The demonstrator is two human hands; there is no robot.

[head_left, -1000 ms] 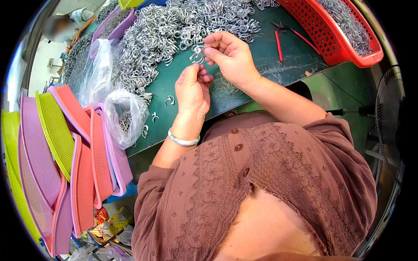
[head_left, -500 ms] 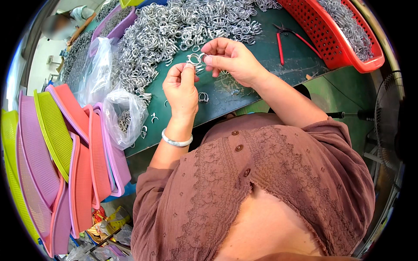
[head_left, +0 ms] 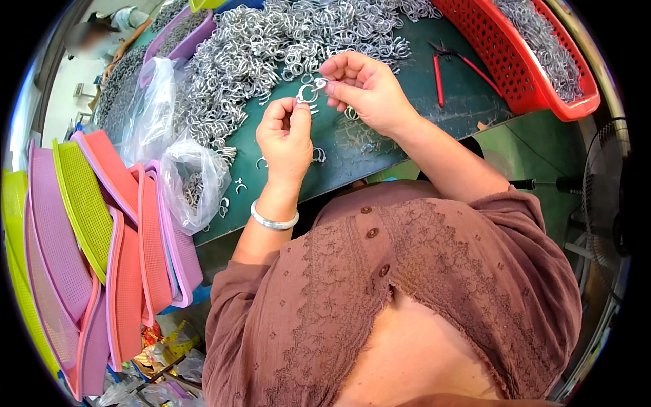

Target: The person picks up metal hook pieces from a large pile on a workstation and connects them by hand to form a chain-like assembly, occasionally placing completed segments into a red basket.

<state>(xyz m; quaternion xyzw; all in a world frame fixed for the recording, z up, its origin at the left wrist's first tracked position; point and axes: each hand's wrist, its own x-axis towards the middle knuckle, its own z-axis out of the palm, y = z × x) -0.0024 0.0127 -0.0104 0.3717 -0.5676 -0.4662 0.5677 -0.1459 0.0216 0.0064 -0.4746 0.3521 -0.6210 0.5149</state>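
My left hand (head_left: 285, 139) is closed, thumb and finger pinching an open-sided silver metal ring (head_left: 307, 93) that points up and away. My right hand (head_left: 364, 85), to its right, pinches a smaller silver metal piece (head_left: 321, 83) between thumb and fingertips. The two pieces meet or nearly meet; whether they are linked I cannot tell. A big heap of similar silver rings (head_left: 237, 61) covers the far side of the green table (head_left: 400, 129). A few loose rings (head_left: 241, 185) lie around my left wrist.
Red-handled pliers (head_left: 439, 81) lie open to the right. Beyond them stands a red perforated basket (head_left: 488, 51) with metal pieces. At left are a clear plastic bag (head_left: 196, 159) of rings and stacked coloured baskets (head_left: 125, 292). A fan (head_left: 600, 183) stands at far right.
My right hand has shifted slightly up, and my left hand slightly right. The ring in my left hand shows more clearly now, with the smaller piece at its upper right.
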